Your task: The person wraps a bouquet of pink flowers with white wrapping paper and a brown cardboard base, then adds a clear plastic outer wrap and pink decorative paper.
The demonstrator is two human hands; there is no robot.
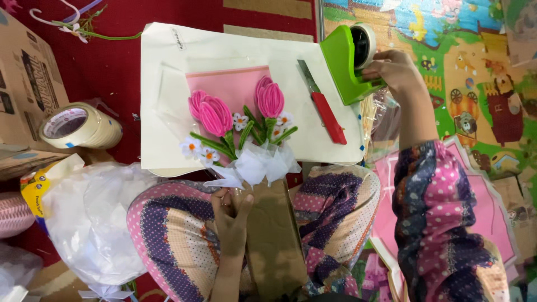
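brown cardboard box point(25, 84) far left, printed side; yellow packet point(34, 187) below it, under white bag.

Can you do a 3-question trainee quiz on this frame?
1. True or false: the right hand is on the green tape dispenser.
2. What is the left hand holding? A) the red-handled cutter B) the stem end of the pink flower bouquet C) the tape roll
3. What lies on the white board between the bouquet and the dispenser?

Key:
1. True.
2. B; the hand grips below the white wrap.
3. The red-handled cutter, blade out, touched by neither hand.
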